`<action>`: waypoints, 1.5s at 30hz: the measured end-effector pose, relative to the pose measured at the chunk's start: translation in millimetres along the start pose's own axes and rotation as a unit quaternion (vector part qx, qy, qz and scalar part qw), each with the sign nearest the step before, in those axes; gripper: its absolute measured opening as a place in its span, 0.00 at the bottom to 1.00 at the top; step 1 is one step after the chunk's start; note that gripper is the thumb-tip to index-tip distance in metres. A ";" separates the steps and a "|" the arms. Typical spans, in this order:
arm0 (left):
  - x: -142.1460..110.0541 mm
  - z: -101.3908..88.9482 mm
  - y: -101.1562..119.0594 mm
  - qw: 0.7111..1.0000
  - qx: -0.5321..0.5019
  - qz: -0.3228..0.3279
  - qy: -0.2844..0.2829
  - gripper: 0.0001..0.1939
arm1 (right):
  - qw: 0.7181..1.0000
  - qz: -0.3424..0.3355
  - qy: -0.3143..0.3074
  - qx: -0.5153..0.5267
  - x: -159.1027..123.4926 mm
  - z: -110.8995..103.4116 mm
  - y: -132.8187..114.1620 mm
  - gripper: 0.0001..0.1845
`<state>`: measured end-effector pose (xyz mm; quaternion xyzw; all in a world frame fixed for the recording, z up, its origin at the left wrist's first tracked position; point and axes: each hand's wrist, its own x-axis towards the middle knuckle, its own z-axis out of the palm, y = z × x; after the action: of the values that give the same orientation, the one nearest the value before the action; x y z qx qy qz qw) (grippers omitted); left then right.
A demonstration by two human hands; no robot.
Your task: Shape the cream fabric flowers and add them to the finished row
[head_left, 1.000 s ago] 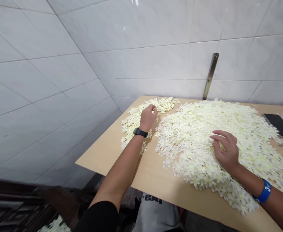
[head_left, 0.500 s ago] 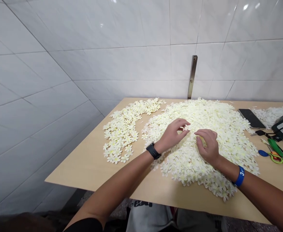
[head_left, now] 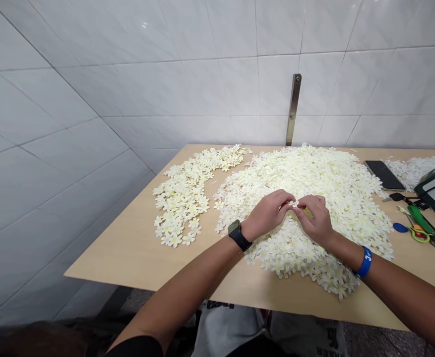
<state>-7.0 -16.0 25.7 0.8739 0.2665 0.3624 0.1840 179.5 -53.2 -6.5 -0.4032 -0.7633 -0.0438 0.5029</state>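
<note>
We are looking at a tiled wall [head_left: 210, 89] along the top of the frame. Below it, a light brown table [head_left: 128, 253] is filling the middle. A large flower heap [head_left: 321, 173] is covering its right part, and a smaller flower group [head_left: 182, 198] is lying left of centre. Right of centre, over the large heap, our left hand [head_left: 267, 215] and our right hand [head_left: 317, 220] are staying close together, fingers bent. A black phone [head_left: 384, 174] is resting toward the right edge. Between both hands' fingertips, we are grasping one tiny white flower [head_left: 293, 204].
</note>
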 end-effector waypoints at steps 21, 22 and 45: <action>-3.3 -14.3 1.6 0.998 -0.041 0.012 -0.043 0.14 | 0.998 -0.013 -0.010 0.053 3.4 -5.0 7.0 0.11; -3.2 -15.3 0.7 0.998 -0.035 0.011 -0.048 0.15 | 0.999 -0.035 -0.011 0.040 3.9 -5.2 7.5 0.12; -1.4 -22.8 6.2 0.987 -0.106 -0.005 -0.118 0.20 | 0.989 -0.084 -0.115 0.038 27.0 -19.0 -8.3 0.11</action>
<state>-22.4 -18.8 43.4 0.8847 0.2074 0.2822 0.3075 183.4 -52.2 27.4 -0.3201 -0.8484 -0.0100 0.4214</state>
